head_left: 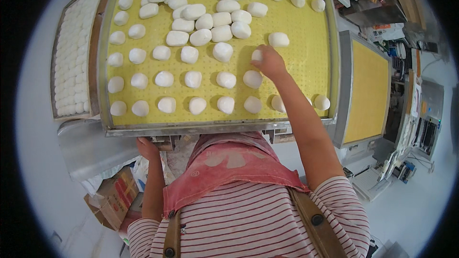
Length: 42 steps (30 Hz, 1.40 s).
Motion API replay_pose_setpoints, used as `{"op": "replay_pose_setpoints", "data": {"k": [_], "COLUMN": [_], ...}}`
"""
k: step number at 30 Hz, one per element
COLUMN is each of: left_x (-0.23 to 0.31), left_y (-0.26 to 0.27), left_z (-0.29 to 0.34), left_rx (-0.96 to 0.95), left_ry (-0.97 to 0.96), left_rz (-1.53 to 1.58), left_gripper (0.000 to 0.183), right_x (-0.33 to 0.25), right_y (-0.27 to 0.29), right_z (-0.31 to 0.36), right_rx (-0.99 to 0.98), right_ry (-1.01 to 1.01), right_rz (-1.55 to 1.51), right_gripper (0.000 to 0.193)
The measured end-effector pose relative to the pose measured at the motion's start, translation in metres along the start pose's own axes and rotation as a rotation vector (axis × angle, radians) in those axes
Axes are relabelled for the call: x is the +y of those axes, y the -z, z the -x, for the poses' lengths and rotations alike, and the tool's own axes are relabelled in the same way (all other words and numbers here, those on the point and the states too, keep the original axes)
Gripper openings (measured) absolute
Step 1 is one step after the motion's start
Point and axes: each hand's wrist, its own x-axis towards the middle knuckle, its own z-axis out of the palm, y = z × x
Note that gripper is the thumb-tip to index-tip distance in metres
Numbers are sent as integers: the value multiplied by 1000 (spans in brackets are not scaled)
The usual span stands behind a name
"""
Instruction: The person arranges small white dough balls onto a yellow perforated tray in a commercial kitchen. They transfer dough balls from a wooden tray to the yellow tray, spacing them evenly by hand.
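Note:
My right hand (270, 63) reaches over the yellow tray (306, 62), its fingers closed on a white dough piece (257, 56). Just in front of it sits another dough piece (253, 79), and beyond the hand lies a longer dough piece (278, 39). Rounded dough pieces stand apart in rows along the near and left sides of the tray. Toward the back middle, longer ones lie heaped close together. Below the tray's near left edge is my left hand (148, 148), beside a metal bracket; its fingers are mostly hidden, so its grip cannot be made out.
On the left stands a wooden-edged tray (71, 57) packed with white dough pieces. A metal-framed yellow board (366, 91) is at the right. A cardboard box (114, 198) stands low at left, near a metal sheet (103, 150). Cluttered shelves fill the far right.

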Motion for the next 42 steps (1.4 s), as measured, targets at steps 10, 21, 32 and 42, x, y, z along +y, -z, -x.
{"op": "replay_pose_setpoints", "data": {"k": [10, 21, 32, 42], "left_x": [-21, -6, -11, -16], "left_y": [-7, -10, -5, -4], "left_z": [-2, -1, -1, -4], "left_rx": [2, -19, 20, -28], "left_ry": [37, 114, -52, 14], "left_rz": [2, 195, 22, -30], "left_gripper": [50, 50, 53, 56], "right_x": [41, 59, 51, 47], "right_y": [4, -19, 28, 31], "right_z": [75, 67, -31, -12], "right_rx": [57, 25, 505, -14], "right_ry": [-62, 23, 357, -1], "right_rz": [59, 440, 494, 375], "right_gripper": [44, 34, 46, 59]}}
